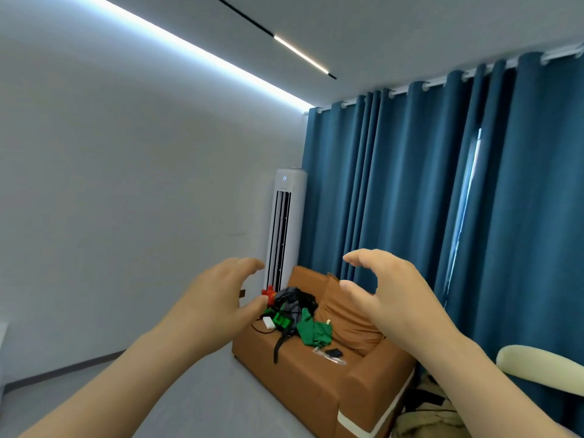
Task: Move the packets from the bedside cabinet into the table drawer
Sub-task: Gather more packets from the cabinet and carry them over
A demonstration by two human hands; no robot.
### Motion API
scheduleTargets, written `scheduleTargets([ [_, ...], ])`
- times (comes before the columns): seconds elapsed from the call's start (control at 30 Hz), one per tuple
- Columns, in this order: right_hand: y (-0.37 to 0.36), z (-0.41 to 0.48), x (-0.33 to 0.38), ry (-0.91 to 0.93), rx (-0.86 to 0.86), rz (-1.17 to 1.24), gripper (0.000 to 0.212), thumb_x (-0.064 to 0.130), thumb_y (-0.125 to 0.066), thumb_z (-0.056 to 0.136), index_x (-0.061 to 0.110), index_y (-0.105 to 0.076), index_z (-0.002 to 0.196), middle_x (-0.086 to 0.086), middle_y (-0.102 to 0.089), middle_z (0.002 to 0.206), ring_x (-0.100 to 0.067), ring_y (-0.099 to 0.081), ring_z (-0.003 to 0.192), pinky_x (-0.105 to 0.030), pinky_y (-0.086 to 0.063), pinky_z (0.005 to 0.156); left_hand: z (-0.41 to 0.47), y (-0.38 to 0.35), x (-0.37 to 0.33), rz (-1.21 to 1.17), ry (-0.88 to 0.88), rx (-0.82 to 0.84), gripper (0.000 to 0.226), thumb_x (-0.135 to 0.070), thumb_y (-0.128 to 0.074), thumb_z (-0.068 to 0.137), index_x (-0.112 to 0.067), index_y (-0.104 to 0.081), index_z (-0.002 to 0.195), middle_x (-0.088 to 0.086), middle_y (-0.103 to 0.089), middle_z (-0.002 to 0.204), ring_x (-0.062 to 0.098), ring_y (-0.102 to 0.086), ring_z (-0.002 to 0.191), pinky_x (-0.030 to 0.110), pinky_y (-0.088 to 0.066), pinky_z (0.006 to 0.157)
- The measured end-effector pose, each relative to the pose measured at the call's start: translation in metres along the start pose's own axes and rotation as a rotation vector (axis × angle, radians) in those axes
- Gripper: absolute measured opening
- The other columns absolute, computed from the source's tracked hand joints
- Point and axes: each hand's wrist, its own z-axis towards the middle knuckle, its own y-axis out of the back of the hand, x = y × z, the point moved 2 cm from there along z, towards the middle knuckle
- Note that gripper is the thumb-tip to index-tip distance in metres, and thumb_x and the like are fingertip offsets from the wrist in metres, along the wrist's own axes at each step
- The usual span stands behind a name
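Both hands being held up in mid-air, well apart, nothing being gripped. Fingers of left hand (218,298) being kept loosely curved, wide gap to thumb; right hand (388,295) being held likewise, empty. Beyond them, brown sofa (316,387) being cluttered by dark bag (290,300) and green garment (314,331). White tower air conditioner (286,222) being flanked by blue curtain (410,184). Whereabouts of packets cannot be told.

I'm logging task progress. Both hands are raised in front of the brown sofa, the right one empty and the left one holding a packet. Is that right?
Not quite: the head view shows the left hand empty too. It and the right hand are raised in front of the brown sofa, fingers loosely curved and holding nothing.
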Motion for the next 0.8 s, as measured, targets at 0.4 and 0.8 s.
scheduleTargets([
  [0.4,-0.186,0.176,-0.017,0.148,0.101,0.055,0.042,0.034,-0.059,0.091,0.026,-0.052,0.132,0.012,-0.055,0.132,-0.005,-0.048,0.124,-0.024,-0.039,0.105,0.125,-0.084,0.163,0.105,0.151,-0.022,0.052,-0.040,-0.051,0.092,-0.027,-0.035,0.140,-0.009,-0.044,0.140,0.009,-0.043,0.127,0.023,-0.034,0.103],
  [0.8,-0.434,0.424,-0.023,0.384,0.169,0.270,0.046,0.037,-0.055,0.093,0.028,-0.046,0.137,0.014,-0.050,0.137,-0.002,-0.045,0.127,-0.019,-0.035,0.104,0.292,-0.148,0.380,0.353,0.415,-0.184,0.051,-0.043,-0.049,0.092,-0.030,-0.037,0.139,-0.015,-0.046,0.138,0.007,-0.044,0.126,0.022,-0.035,0.102],
])
